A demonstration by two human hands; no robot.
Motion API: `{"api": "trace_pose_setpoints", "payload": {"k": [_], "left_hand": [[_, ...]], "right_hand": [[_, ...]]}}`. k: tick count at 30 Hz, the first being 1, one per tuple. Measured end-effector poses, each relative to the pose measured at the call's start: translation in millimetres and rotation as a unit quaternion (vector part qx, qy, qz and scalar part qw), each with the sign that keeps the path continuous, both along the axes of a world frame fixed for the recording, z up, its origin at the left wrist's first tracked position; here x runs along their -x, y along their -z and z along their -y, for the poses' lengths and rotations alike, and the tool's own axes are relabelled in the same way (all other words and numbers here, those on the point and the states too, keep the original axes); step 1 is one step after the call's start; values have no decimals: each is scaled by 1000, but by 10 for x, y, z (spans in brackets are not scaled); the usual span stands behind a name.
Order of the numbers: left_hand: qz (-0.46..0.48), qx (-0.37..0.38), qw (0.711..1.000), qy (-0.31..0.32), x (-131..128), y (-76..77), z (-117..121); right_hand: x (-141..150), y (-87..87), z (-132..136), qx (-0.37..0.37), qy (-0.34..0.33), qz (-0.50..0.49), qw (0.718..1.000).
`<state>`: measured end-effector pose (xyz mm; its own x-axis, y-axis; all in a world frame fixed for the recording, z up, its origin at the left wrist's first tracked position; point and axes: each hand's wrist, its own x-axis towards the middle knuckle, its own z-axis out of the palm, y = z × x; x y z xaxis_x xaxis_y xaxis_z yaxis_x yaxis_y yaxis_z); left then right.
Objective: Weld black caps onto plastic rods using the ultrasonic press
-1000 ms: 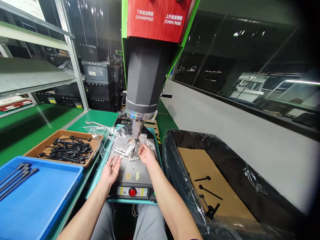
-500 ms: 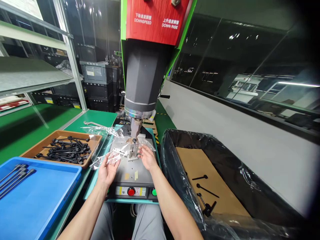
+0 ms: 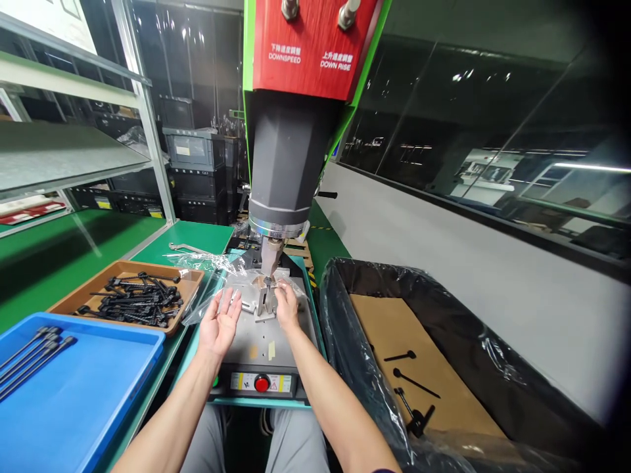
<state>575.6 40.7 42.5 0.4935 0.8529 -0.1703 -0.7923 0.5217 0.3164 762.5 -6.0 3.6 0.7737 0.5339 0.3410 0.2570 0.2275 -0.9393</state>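
Observation:
A welding press with a dark grey head (image 3: 283, 164) stands before me, its metal horn (image 3: 271, 255) lowered over a small metal fixture (image 3: 265, 309). A black part with a round head (image 3: 269, 281) stands upright in the fixture, under the horn tip. My left hand (image 3: 220, 325) is open, palm up, left of the fixture and holding nothing. Close against the fixture's right side is my right hand (image 3: 286, 307), its fingers loosely bent and pointing up; I see nothing held in it. Clear plastic film (image 3: 207, 303) lies around the fixture.
At left, a brown tray (image 3: 59, 303) holds many black stemmed parts, and a blue tray (image 3: 64, 394) holds several more in a row. At right stands a plastic-lined bin (image 3: 340, 315) with cardboard and loose black parts. A red button (image 3: 261, 383) sits on the press front.
My right hand has moved in closer to the fixture, its fingers drawn together. My left hand has turned its palm up and lies a little further from the fixture. The view has shifted slightly.

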Motion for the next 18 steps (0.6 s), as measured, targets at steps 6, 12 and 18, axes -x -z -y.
{"api": "trace_pose_setpoints", "payload": {"k": [6,12,18], "left_hand": [[15,-13,1000,10,-66,-52,-22],[12,-10,1000,9,-116,-141,-33],[20,8,999,24,-130,-51,-33]], "right_hand": [[88,11,-62,68,20,39,997],[55,-134,-123,51,-27,79,995],[-7,-211,-245,107,-7,114,988]]}}
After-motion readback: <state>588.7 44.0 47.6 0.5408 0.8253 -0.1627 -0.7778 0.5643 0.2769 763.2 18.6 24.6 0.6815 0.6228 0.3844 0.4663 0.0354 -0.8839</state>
